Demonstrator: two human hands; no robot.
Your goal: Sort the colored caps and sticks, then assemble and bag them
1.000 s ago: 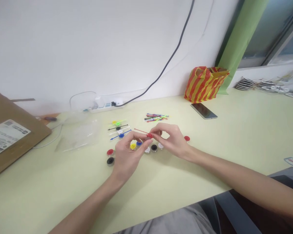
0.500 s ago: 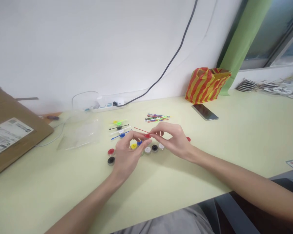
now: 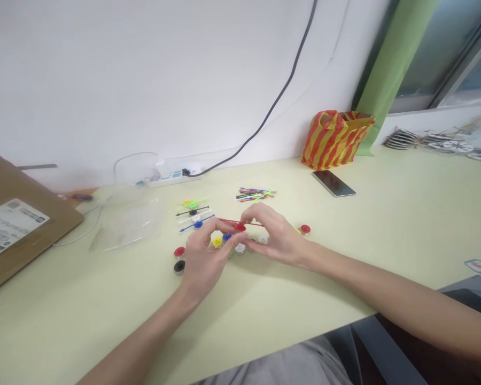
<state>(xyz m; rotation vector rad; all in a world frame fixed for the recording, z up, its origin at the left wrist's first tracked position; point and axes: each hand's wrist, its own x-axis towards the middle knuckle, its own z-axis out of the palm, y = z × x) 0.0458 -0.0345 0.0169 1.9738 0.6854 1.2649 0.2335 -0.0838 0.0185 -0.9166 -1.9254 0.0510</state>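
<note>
My left hand is closed, pinching a small red round spinner base between thumb and fingers. A thin red arrow lies across the top of this base, sticking out on both sides. Close on the right is my right hand, thumb and index finger apart, the index fingertip at the arrow. Below the hands stand several round bases, among them a yellow one, a blue one and a white one. Red and black bases sit left of my left hand.
Loose coloured arrows lie in a pile behind my hands. Bases with arrows fitted, one blue, form a column at left. Around them are a plastic bag, cardboard box, power strip, phone and striped bag.
The red arrow has come down from a tilt to lie across the red base. My right thumb and index finger have parted from their pinch on it. The view has shifted slightly.
</note>
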